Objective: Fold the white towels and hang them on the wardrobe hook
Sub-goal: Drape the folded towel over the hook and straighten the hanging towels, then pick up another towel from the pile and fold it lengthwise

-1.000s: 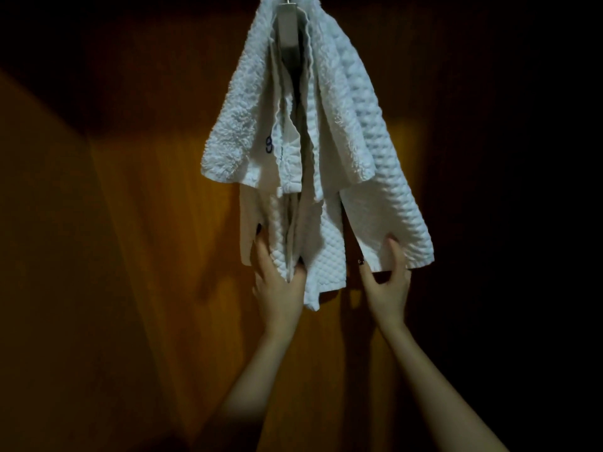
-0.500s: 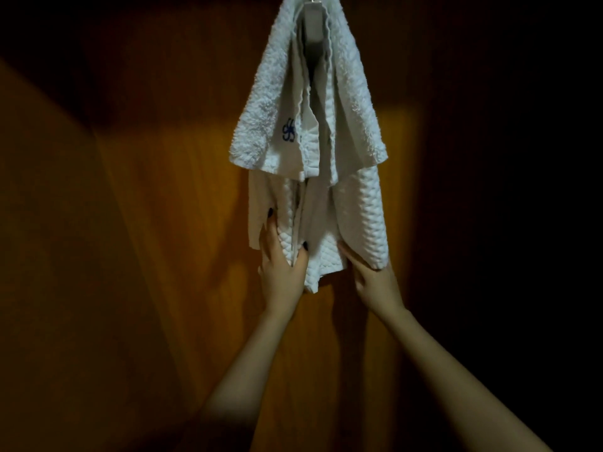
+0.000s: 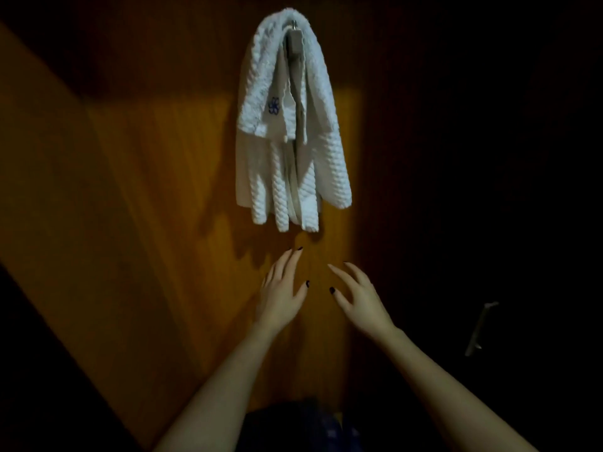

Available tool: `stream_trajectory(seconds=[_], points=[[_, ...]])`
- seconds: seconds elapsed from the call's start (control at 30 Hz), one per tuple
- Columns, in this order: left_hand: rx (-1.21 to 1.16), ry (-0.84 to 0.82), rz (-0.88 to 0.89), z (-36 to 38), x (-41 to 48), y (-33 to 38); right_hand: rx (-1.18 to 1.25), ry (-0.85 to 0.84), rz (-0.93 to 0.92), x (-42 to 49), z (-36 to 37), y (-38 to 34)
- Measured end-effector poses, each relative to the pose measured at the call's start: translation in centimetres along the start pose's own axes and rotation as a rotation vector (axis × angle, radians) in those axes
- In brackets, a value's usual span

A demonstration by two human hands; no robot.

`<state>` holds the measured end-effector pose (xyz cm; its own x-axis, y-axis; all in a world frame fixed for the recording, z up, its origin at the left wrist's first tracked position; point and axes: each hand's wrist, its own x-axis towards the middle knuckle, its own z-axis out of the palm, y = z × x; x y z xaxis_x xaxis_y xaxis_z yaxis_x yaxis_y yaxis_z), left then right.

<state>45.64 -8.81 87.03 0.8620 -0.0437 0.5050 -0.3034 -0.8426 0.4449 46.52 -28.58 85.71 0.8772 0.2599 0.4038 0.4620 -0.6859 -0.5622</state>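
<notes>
Currently the white towels hang draped over the wardrobe hook, high on the wooden wardrobe panel. The shorter outer layer, with a blue emblem on its left fold, ends partway down. The longer waffle-textured layer hangs below it in several vertical folds, with its lower edges free. A lit patch of the panel lies behind the lower half of the towels; the rest of the panel is in shadow. The left hand is below the towels and apart from them, fingers extended and slightly spread, holding nothing. The right hand is just beside it at similar height, fingers relaxed and spread, also holding nothing. A metal handle sits on the dark surface to the right, well apart from the towels
</notes>
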Motion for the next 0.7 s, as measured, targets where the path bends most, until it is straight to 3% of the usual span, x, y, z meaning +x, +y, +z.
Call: stream_trajectory(seconds=[0.27, 0.7], points=[[0.103, -0.276, 0.054, 5.0, -12.1, 2.7, -0.137, -0.239, 0.169, -13.7, 0.6, 5.1], [0.039, -0.636, -0.170, 22.6, -35.8, 2.8, -0.245, -0.633, 0.480, -38.6, 7.3, 19.3]])
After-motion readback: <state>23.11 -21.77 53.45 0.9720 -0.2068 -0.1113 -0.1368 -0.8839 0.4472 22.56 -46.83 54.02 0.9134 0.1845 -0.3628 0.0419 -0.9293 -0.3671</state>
